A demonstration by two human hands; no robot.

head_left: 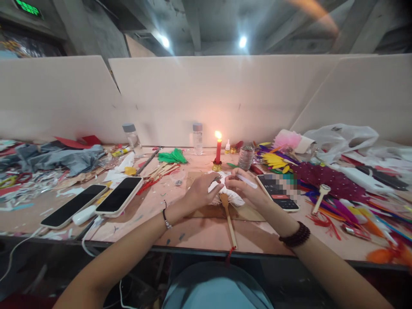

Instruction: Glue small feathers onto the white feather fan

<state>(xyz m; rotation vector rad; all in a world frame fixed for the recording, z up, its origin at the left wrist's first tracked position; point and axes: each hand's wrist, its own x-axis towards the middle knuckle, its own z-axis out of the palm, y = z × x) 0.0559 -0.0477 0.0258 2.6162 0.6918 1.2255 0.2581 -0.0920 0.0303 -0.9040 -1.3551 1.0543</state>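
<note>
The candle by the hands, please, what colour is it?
Red, lit, in the head view: candle.

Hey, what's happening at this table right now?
A person sits at a cluttered craft table, both hands on a white feather fan with a wooden handle pointing toward them. The left hand presses on the feathers; the right hand holds a thin white stick over them. A lit red candle stands just behind. Two phones lie to the left, and coloured feathers to the right.
</note>
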